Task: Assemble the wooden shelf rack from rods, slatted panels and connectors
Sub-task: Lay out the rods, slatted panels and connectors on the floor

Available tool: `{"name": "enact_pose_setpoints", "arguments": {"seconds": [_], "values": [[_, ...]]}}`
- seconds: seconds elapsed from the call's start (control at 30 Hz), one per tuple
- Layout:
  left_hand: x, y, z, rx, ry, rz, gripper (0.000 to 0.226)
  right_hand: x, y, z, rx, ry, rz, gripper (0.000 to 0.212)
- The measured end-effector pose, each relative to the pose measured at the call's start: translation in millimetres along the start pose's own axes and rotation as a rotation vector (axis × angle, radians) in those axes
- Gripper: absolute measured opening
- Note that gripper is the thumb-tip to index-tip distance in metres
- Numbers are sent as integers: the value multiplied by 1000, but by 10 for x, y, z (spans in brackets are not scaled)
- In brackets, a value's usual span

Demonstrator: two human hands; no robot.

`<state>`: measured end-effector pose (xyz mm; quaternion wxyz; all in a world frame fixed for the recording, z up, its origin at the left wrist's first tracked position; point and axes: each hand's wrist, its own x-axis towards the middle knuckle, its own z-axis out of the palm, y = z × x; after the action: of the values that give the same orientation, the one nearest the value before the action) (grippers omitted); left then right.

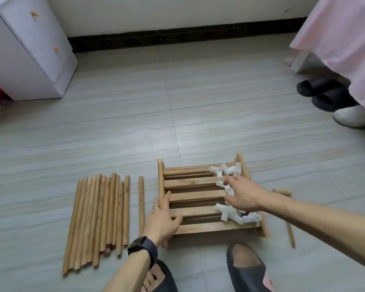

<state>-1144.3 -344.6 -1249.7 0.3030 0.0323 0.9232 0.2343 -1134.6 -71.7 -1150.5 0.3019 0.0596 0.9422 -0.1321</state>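
R hand (243, 197): over white connectors (230, 169) on right side of the stack, fingers spread, tips touching them; blurred, can't tell if one is pinched.
L hand (162, 220): flat, fingers straight, resting on left edge of slatted panels (194, 196), thumb on a slat; watch (142, 246) on wrist.
Panels: stacked flat on floor (135, 127), just ahead of the person's feet.
Connectors: two loose heaps on top of the stack, far-right & near-right.
Rods: rod bundle (101, 213) left of stack; single rod (141, 205) btwn bundle & stack.
Around: white cabinet (30, 49) far left.
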Motion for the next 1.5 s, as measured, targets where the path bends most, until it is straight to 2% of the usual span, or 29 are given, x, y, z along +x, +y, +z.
{"name": "enact_pose_setpoints", "arguments": {"seconds": [0.07, 0.13, 0.2, 0.27, 0.37, 0.67, 0.73, 0.83, 0.87, 0.93, 1.03, 1.17, 1.23, 1.3, 1.5], "values": [[-59, 50, 116, -20, -44, -54, 91, -94, 328, 143, 99, 35, 169, 70], [-78, 83, 193, -82, -35, -103, 89, -152, 563, 344, 275, -3, 291, 83], [-66, 101, 230, -99, 26, -128, 85, -166, 658, 548, 500, -23, 320, 84], [-47, 91, 235, -79, 95, -130, 87, -126, 668, 729, 601, 61, 302, 83], [4, 23, 179, -136, 95, -102, 91, -18, 649, 913, 566, 175, 328, 80], [335, 159, 22, -184, 128, -14, 97, 457, 820, 732, 560, 259, 338, 78], [387, 188, 101, -261, 161, -34, 86, 504, 910, 689, 533, 266, 367, 80], [442, 96, 171, -499, 187, -177, 49, 491, 1010, 707, 527, 294, 391, 80], [441, 42, 179, -516, 161, -199, 45, 483, 1016, 735, 524, 298, 387, 81], [416, -37, 166, -459, 105, -184, 48, 480, 995, 782, 513, 301, 379, 83], [452, -148, 110, -267, 122, -140, 48, 503, 925, 831, 482, 304, 384, 89], [482, -313, -12, -164, 131, -245, 55, 531, 788, 885, 461, 273, 361, 94], [473, -402, -48, -181, 96, -311, 57, 545, 699, 928, 422, 231, 322, 92], [469, -437, -77, -233, 86, -331, 50, 556, 619, 981, 350, 203, 271, 88], [424, -259, -152, -428, 227, -243, 45, 581, 555, 1029, 428, 250, 275, 84]]}}
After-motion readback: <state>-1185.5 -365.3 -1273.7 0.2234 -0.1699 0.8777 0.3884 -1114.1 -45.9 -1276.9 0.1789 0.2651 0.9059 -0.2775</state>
